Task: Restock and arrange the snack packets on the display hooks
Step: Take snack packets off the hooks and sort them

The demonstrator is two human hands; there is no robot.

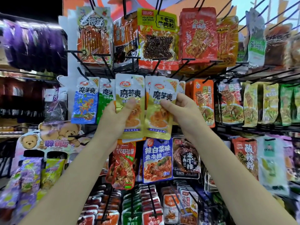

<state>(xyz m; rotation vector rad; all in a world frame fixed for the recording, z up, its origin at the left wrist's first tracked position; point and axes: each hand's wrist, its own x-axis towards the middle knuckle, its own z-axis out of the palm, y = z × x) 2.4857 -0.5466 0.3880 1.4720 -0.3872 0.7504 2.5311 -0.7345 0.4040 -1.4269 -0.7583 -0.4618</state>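
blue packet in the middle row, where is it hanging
In the head view the blue packet hangs left of centre on a hook, just left of a green packet and of the gold packet that the left hand grips.

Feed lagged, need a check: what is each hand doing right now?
Left hand: grips a gold packet, thumb on its front.
Right hand: grips the other gold packet, thumb on its front.

The purple packets at the rack's upper left corner are blurred past reading. Both forearms run out of frame at the bottom edge. The left hand and right hand cover the lower print of two yellow packets.
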